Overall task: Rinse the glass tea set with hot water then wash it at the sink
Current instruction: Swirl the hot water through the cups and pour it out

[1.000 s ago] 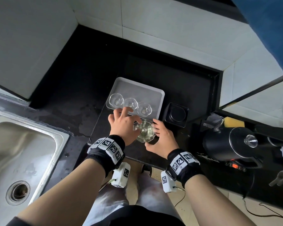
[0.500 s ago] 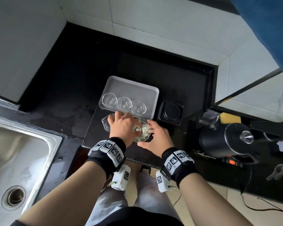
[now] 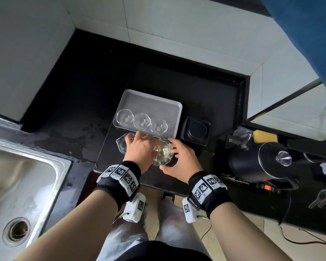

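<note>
— The sink is far left. Where's the glass?
— A glass pitcher sits under the left hand, and I can't tell what that hand grips. The lidded glass bowl stands on the counter, with the right hand curled round it.
— Risk?
— Wet glass may slip. A knuckle could knock the 3 cups on the tray. The kettle looks hot and sits near on the right.

Position: head-worn, over the black counter
Facing: forward, steeply down at counter and sink
Nearness: close overhead
</note>
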`<state>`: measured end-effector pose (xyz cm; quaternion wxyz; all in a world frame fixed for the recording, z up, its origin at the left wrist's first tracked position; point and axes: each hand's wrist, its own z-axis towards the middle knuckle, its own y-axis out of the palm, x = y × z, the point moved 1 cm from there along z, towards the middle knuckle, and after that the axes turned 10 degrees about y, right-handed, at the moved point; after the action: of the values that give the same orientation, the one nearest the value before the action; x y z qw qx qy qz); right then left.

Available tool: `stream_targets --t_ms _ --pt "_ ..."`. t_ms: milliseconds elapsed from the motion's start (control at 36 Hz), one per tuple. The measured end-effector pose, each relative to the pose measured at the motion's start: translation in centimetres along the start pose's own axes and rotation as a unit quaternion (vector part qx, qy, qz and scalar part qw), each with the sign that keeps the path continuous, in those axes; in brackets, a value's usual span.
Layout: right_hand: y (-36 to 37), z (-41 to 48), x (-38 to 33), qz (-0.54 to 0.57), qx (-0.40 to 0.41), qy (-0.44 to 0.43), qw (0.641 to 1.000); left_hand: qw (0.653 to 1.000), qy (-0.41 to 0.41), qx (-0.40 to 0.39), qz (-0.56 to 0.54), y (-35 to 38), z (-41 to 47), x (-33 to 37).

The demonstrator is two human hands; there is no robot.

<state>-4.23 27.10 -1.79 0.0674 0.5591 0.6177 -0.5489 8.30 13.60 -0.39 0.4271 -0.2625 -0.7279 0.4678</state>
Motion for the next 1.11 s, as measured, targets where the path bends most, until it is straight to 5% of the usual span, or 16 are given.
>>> stream_targets --t_ms 194,583,778,1111 --pt "0.1 0.5 -0.9 -0.029 0.023 -0.071 0.997 1.000 0.015 0.012 -0.015 0.4 0.1 -0.3" --pt "1.7 1.7 -2.0 -0.117 0.031 -0.032 0.992 0.993 0.070 0.048 -0.077 0.9 0.0 -1.2" --pt "1.4 1.8 -2.3 -0.019 0.020 -0.025 0.999 0.975 0.125 0.091 -0.160 0.7 0.1 -1.8" --pt "2.2 1.6 -1.9 0.138 0.074 0.015 0.988 0.970 0.061 0.118 -0.205 -0.4 0.3 -1.5"
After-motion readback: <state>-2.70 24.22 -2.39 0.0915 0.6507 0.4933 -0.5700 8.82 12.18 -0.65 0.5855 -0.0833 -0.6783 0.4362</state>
